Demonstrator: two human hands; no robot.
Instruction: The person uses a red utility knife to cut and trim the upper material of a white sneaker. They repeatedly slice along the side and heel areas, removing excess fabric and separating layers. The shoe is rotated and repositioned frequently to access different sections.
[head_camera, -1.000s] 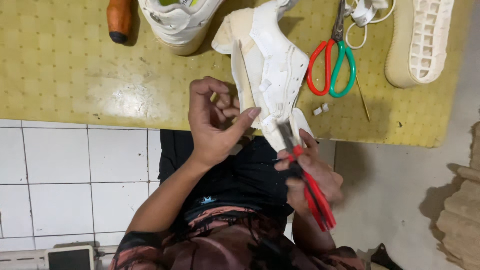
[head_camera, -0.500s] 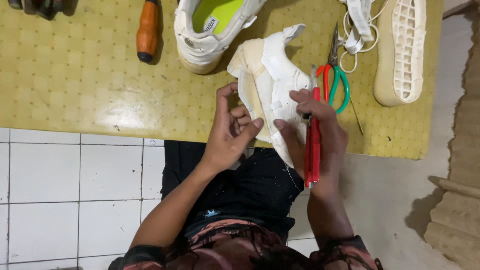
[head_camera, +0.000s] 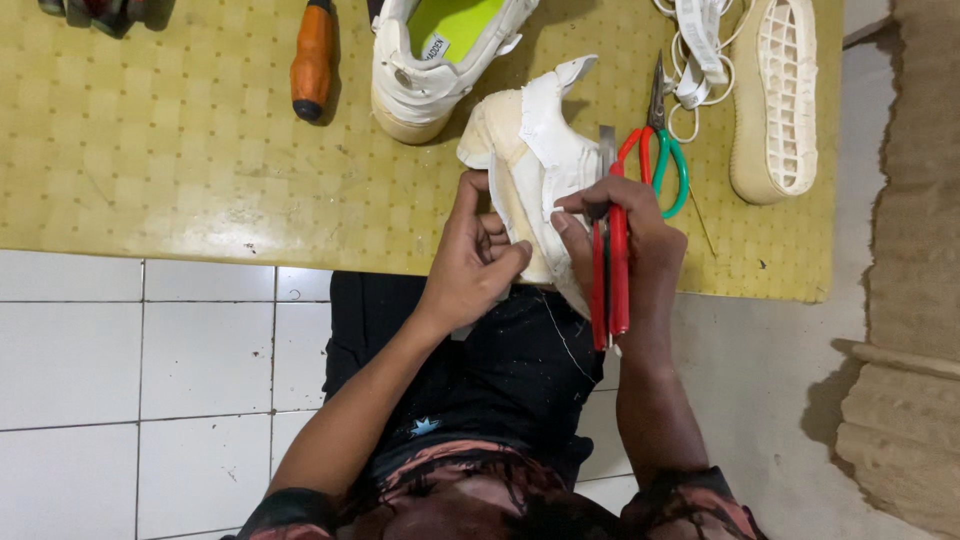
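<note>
From the head camera, looking straight down, the left hand is curled against the near side of a white shoe upper, its fingers and thumb pinching the lower edge of the material just over the front edge of the yellow table. The right hand is closed around a pair of red-handled pliers, which stand nearly upright in the view with the metal tip pointing away from the person and lying against the right side of the upper; its forefinger also presses on the white material. The upper rests half on the table and half over the person's lap, between the two hands. Just beyond the right hand lie scissors with red and green handles, touching a bundle of white laces. To the right of these a cream outsole lies tread up. Behind the upper sits a white shoe with a green insole, and left of it an orange tool handle. A thin thread trails from the upper across the dark shirt.
</note>
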